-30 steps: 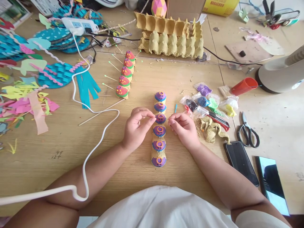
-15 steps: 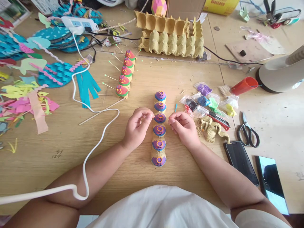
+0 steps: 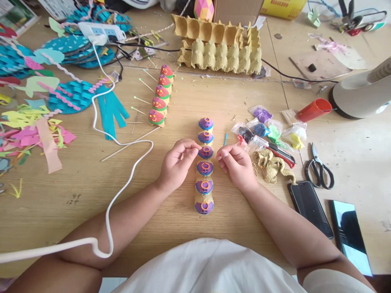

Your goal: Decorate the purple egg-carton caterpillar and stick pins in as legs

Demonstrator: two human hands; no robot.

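A strip of egg carton [image 3: 205,168] lies lengthwise in front of me, its several humps covered in purple and blue clay with orange rings and small faces. My left hand [image 3: 179,165] is closed in a pinch, its fingertips at the left edge of the third hump from the far end. Just right of the same hump, my right hand [image 3: 237,165] is also pinched, apart from the strip. Whatever either pinch holds is too small to make out. A small blue stick [image 3: 226,139] lies beyond my right hand.
Bags of coloured clay [image 3: 261,130], a utility knife [image 3: 281,155], torn carton scraps [image 3: 270,165], scissors [image 3: 319,167] and two phones [image 3: 310,209] lie on the right. A red-green carton caterpillar [image 3: 159,103] stands far left. A white cable [image 3: 122,191] crosses by my left arm.
My left fingertips have shifted slightly right, up to the edge of the third hump. The right hand stays nearly in place, its fingers turned a little.
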